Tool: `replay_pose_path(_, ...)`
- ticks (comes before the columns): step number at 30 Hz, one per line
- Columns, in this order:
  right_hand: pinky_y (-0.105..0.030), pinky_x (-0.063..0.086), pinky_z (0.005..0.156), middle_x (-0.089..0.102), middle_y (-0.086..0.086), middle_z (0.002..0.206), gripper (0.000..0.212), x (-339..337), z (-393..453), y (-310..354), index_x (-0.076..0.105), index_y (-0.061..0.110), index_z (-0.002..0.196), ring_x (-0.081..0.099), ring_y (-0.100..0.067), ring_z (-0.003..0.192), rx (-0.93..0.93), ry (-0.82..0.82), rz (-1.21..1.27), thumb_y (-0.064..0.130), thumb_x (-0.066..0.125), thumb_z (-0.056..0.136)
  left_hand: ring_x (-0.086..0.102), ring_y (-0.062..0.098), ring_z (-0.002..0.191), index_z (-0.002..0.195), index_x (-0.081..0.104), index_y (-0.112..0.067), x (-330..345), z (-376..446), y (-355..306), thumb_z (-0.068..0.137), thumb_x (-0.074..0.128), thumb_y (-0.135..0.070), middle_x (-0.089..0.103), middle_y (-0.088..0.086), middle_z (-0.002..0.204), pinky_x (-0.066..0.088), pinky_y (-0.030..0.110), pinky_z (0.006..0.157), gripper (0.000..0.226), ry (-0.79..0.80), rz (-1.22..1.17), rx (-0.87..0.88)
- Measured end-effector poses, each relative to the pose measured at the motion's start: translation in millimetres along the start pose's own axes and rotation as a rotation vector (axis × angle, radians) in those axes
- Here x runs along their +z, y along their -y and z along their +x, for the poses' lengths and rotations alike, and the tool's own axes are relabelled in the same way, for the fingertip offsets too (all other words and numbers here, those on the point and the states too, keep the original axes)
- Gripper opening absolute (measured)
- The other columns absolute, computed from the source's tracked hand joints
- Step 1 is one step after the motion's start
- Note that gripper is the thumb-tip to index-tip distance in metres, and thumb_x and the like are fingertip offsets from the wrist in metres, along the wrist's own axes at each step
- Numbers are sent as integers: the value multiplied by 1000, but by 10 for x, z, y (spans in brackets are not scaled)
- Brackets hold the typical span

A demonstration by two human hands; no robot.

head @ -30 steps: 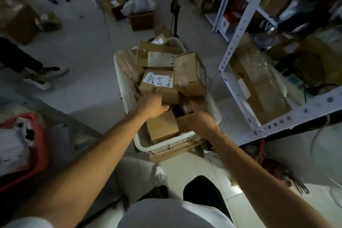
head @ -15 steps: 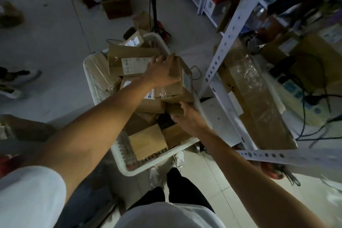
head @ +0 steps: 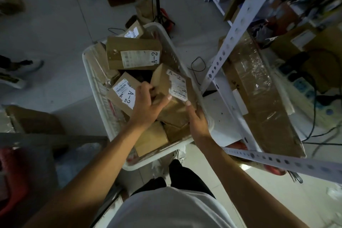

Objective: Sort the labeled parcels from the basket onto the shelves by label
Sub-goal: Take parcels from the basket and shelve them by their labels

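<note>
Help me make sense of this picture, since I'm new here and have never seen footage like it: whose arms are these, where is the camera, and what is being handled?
There is no machine here. A person wears a camera on the head, so you look down along their own two bare arms. Below them a white basket stands on the floor, piled with brown cardboard parcels. Several carry white labels reading A-2. The left hand and the right hand both grip one tilted parcel, also marked A-2, over the basket's right side. A larger A-2 parcel lies behind it, and another sits beside the left hand. To the right stands a white metal shelf already holding boxes.
</note>
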State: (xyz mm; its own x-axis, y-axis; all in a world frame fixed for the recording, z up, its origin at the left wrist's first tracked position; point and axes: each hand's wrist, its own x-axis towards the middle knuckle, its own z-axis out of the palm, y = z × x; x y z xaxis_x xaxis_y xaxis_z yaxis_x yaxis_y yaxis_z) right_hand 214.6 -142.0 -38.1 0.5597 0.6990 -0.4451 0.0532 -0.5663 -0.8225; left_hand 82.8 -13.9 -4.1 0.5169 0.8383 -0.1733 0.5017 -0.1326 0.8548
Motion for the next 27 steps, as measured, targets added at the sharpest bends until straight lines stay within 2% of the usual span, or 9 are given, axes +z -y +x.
replay_pose_path(2,-16,54,83,65,16,112,53,2,-17,18,53,33,125,63,11,95,-26,-18,12,64,60,82,66,10,89,104,39,-27,-7,-181,11,79,68,-55,57,4,108,58,23,65,47,-40,-148,-109)
replay_pose_path(4,-12,55,70,70,19,91,40,-1,-40,26,52,30,115,66,11,82,-50,-4,58,44,73,85,66,-6,90,107,38,-25,13,-335,41,84,73,-39,60,-6,105,54,12,64,44,-110,-246,-155)
replay_pose_path(6,-15,56,70,72,19,89,51,-16,-103,83,48,21,120,69,3,85,-58,46,155,32,80,81,62,-14,92,113,34,-14,24,-455,64,86,75,-17,59,-8,106,51,7,67,49,-151,-272,-144)
replay_pose_path(8,-24,59,80,72,12,103,58,-38,-159,82,44,23,124,70,-7,100,-85,79,233,22,79,78,62,-11,100,125,31,-15,31,-563,80,86,72,-3,61,-8,112,51,8,74,58,-113,-333,-115)
replay_pose_path(11,-13,55,78,69,32,105,66,-90,-310,68,37,31,133,64,11,102,-172,124,200,6,73,84,60,-10,107,135,33,-30,22,-732,130,87,68,2,66,-27,114,49,5,79,68,-4,-343,-82)
replay_pose_path(15,-12,52,90,60,43,107,78,-146,-610,-5,36,32,141,57,17,105,-204,129,111,16,79,78,55,-17,108,146,30,-25,-20,-997,273,86,73,-10,62,-36,114,45,1,80,75,128,-250,-95)
replay_pose_path(19,-47,55,96,64,-1,130,87,-194,-902,-91,34,14,150,65,-22,116,-258,143,147,15,81,76,49,5,130,156,10,-34,-24,-1298,367,79,78,-27,51,-10,143,43,28,105,103,248,-231,-165)
replay_pose_path(23,-39,56,95,63,14,125,81,-256,-1203,-241,37,40,141,63,-13,115,-279,109,130,23,82,75,53,-12,116,156,8,-36,12,-1609,377,80,79,-20,50,-4,145,51,11,87,105,282,-233,-188)
replay_pose_path(27,-49,51,100,58,13,127,88,-293,-1522,-392,27,59,139,59,-14,117,-262,87,80,35,83,76,50,15,131,154,8,-44,35,-1975,315,74,81,-34,50,-5,146,45,51,107,109,285,-188,-213)
